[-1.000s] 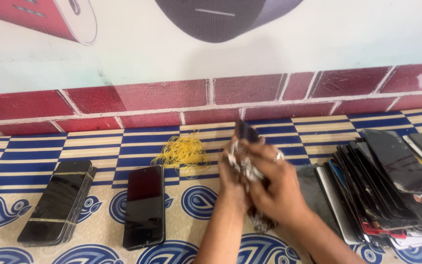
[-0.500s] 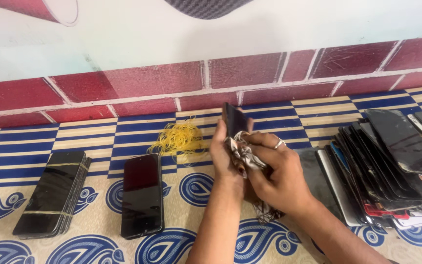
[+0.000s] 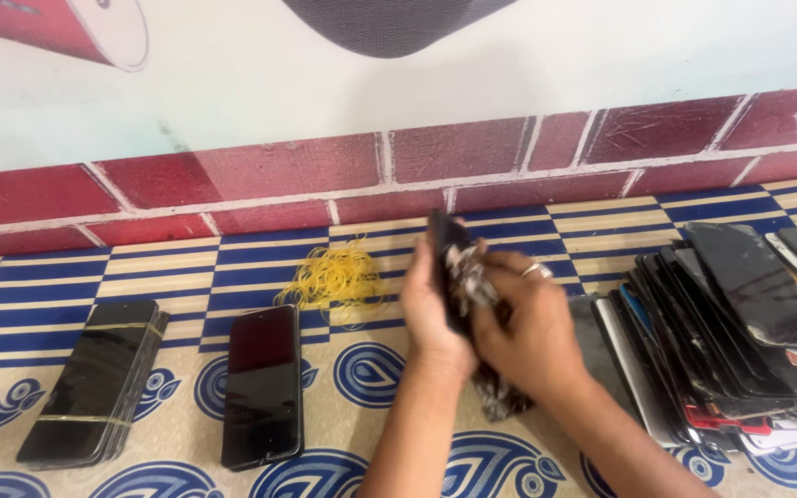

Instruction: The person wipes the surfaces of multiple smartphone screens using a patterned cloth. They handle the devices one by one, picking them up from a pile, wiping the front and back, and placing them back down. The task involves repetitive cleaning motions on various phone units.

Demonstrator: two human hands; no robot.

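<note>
**Q:** Hands and held object: what was shown at centre?

**A:** A dark phone panel (image 3: 447, 267) was held upright above the patterned mat (image 3: 362, 433), clasped along its edge by the left hand (image 3: 431, 309). A patterned cloth (image 3: 491, 392) was pressed against its face by the right hand (image 3: 532, 337), on which a ring was worn. Both hands were closed narrowly about these two items; neither was spread wide.

**Q:** How was the panel judged to handle?

**A:** It was judged thin, stiff, light and smooth, so probably slippery and easily cracked. Its side edges were considered the safest place for a hold, the flat face being left free. The cloth was judged soft and limp, so it could be bunched anywhere.

**Q:** What was laid around the hands?

**A:** A heap of yellow rubber bands (image 3: 334, 277) was seen just left of the hands. A single dark phone (image 3: 265, 383) and a banded stack of panels (image 3: 94, 383) were laid further left, well apart. A fanned pile of dark panels (image 3: 740, 323) was spread at the right, near the right forearm. A painted brick wall (image 3: 232, 189) was shown behind
</note>
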